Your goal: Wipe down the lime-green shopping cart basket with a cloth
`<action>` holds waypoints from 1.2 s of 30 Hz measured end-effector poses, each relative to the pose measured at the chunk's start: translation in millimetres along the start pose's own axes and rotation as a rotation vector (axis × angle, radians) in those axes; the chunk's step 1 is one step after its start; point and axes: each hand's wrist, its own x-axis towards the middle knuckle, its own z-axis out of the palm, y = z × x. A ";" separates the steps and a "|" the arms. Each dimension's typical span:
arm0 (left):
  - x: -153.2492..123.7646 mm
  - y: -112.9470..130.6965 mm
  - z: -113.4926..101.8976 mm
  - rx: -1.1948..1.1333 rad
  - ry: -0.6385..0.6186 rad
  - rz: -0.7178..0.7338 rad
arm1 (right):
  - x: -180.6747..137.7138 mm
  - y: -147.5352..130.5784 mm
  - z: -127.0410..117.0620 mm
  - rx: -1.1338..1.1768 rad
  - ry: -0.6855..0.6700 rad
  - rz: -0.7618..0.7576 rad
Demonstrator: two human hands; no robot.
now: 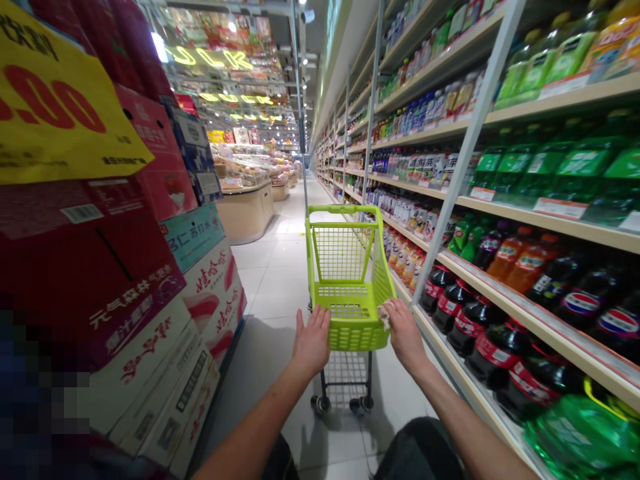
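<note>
Cart: a small lime-green shopping cart (349,280) stood on the tiled floor (273,280) of the aisle, basket bare, wheels just ahead of the person's knees.
Left hand: the left hand (311,341) lay flat, fingers spread and open, against the near left rim of the basket; it closed on nothing.
Right hand: the right hand (404,331) rested on the near right rim, fingers curled loosely over a small crumpled pale scrap (385,313), its nature unclear.
Surroundings: drink shelves (525,220) ran close along the right; stacked cartons (150,320) stood on the left.
Doing it well: judging by the narrow lane, an even push from both hands would have kept the cart straight, away from the low bottles (465,313) near its right side.
</note>
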 end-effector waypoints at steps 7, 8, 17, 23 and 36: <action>8.1 9.6 -16.4 -0.011 0.003 0.007 | -3.8 2.2 8.7 -0.013 -0.055 -0.010; 9.4 13.0 -19.0 -0.011 -0.006 0.013 | -3.7 6.7 7.9 0.001 -0.072 -0.030; 13.5 69.1 -17.0 -0.151 -0.059 0.256 | 6.9 94.6 -29.5 0.002 -0.108 0.058; 38.8 41.1 -14.9 0.015 -0.071 0.208 | -10.2 69.5 -42.1 0.038 -0.107 0.112; 51.4 47.7 -19.5 0.003 0.015 0.244 | -37.4 5.4 -29.4 0.005 0.059 0.034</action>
